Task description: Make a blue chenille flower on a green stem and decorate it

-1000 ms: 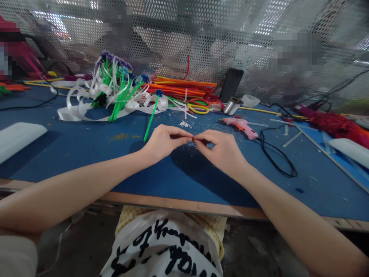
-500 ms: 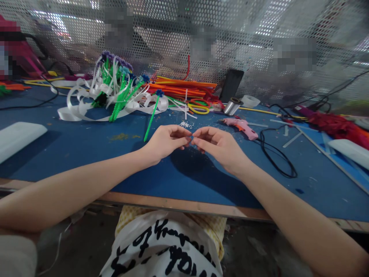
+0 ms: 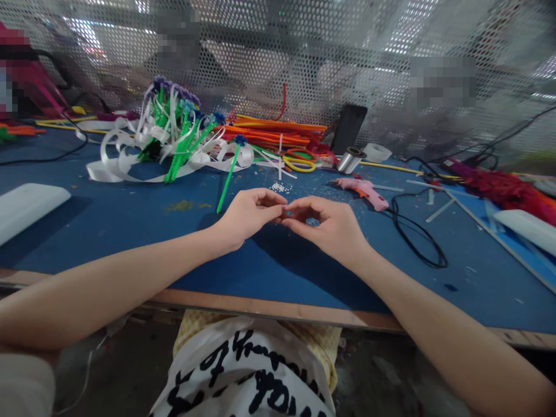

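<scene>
Over the blue tabletop (image 3: 269, 278), my left hand (image 3: 249, 217) and my right hand (image 3: 332, 229) meet at the fingertips. Thumb and fingers of each are pinched together, and what lies between them is too small or hidden to name. Just beyond the fingertips is a scatter of small white beads (image 3: 281, 188). A green pipe-cleaner stem with a blue flower head (image 3: 228, 176) lies close to my left hand. To the right of my right hand rests a pink glue gun (image 3: 365, 192) with a black cord.
Bundled green-stemmed flowers (image 3: 182, 139) lie among white ribbon (image 3: 113, 168) at the back left. Orange pipe cleaners (image 3: 273, 133), a spool of silvery wire (image 3: 350, 161) and a white cup (image 3: 377, 152) stand before the perforated metal screen (image 3: 260, 52). White blocks sit at both sides.
My right hand has shifted slightly left and down, its fingers now overlapping the left fingertips more. My left hand has barely moved.
</scene>
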